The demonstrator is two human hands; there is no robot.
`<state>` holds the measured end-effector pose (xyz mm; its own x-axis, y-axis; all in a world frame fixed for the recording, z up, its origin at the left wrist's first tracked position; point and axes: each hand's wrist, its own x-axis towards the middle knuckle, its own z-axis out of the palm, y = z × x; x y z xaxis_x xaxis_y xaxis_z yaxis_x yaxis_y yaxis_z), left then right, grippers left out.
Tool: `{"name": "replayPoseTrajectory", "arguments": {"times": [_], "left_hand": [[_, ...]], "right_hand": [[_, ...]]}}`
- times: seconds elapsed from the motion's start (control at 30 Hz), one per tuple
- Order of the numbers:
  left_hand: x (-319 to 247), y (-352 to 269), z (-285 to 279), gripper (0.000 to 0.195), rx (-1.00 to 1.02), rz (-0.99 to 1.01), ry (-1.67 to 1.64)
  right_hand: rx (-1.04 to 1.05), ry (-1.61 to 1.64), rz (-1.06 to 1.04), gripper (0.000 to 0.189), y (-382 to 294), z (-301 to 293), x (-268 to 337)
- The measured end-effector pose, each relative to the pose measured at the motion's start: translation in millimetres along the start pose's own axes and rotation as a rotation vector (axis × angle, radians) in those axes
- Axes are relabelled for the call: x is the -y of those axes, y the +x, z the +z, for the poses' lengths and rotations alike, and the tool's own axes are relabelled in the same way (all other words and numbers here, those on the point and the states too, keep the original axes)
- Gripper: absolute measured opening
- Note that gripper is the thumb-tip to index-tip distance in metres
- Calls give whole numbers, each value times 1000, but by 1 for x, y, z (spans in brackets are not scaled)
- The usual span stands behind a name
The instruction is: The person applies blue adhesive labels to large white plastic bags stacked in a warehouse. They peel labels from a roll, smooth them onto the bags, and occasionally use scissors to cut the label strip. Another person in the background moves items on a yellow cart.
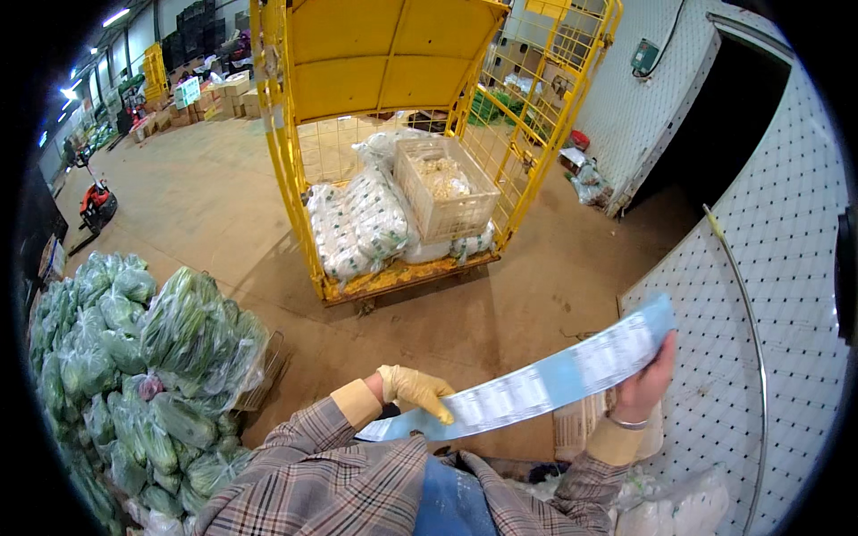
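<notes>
A long strip of printed labels on blue backing paper (562,376) stretches slantwise between my hands. My left hand (417,392), in a pale yellow glove, has its fingers on the strip's upper edge near the lower left end. My bare right hand (647,385) grips the strip near its raised right end. Beyond the strip stands a yellow roll cage (395,278) holding a plastic crate (446,218) with pale produce in it, beside white plastic bags with green marks (362,221).
Bagged green vegetables (147,362) are piled at my left. A dotted white wall panel (710,375) with a curved metal bar (751,321) stands at my right, near a dark doorway (717,120). White bags (677,506) lie low right. A red pallet truck (97,204) stands far left.
</notes>
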<state>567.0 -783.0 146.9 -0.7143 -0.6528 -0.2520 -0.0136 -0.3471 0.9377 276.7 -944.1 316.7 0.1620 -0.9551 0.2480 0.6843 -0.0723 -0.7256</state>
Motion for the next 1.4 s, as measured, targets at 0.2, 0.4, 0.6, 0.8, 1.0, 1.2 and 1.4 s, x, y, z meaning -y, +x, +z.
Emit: {"name": "replayPoseTrajectory", "arguments": {"times": [0.2, 0.4, 0.6, 0.8, 1.0, 1.2, 1.4], "left_hand": [[19, -32, -124, 44, -12, -106, 54], [26, -83, -225, 49, -123, -243, -59], [76, -127, -279, 54, -329, -453, -16], [64, -136, -247, 49, -854, -776, 54], [30, -10, -188, 46, -1679, -809, -22], [-77, 99, -150, 35, -2486, -521, 3], [-107, 153, -110, 47, -3051, -304, 57]], "right_hand": [[59, 41, -73, 36, 150, -30, -12], [-108, -74, -88, 36, 317, -31, -55], [-54, -115, -75, 43, 489, -95, -90], [83, -195, 242, 43, 558, 11, -247], [589, -49, 1150, 31, 433, 121, -504], [1123, 138, 1746, 35, 295, 173, -523], [1588, 91, 2015, 33, 206, 168, -445]]}}
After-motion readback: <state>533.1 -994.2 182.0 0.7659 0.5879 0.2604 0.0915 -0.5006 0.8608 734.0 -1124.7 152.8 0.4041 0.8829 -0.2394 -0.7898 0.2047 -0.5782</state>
